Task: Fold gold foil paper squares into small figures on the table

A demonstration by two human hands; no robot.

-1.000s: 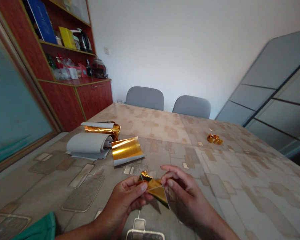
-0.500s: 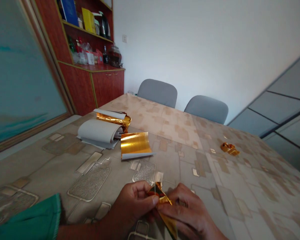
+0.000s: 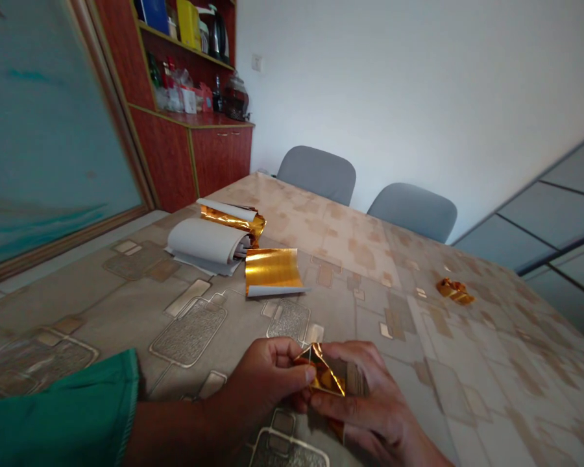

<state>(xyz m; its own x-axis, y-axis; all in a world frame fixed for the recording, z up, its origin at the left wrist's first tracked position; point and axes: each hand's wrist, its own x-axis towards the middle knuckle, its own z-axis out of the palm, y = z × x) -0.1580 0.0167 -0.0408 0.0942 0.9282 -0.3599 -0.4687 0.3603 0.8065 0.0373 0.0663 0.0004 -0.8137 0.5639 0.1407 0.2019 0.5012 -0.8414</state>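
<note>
Both my hands meet at the near edge of the table over a small folded piece of gold foil paper (image 3: 323, 375). My left hand (image 3: 267, 376) pinches its left corner between thumb and fingers. My right hand (image 3: 365, 399) is closed on its right side, the thumb pressing along the lower fold. The paper stands up as a small pointed triangle between them. My left sleeve (image 3: 63, 415) is green.
A loose curled gold sheet (image 3: 272, 269) lies mid-table next to a stack of grey-backed sheets (image 3: 207, 240). A crumpled gold piece (image 3: 455, 290) lies at the right. The patterned table (image 3: 491, 363) has two grey chairs (image 3: 317, 172) behind. A red cabinet (image 3: 204, 149) stands at the left.
My hands have closed in together and folded the gold paper from a longer strip into a compact triangle. The view has shifted so the table things sit further right and higher.
</note>
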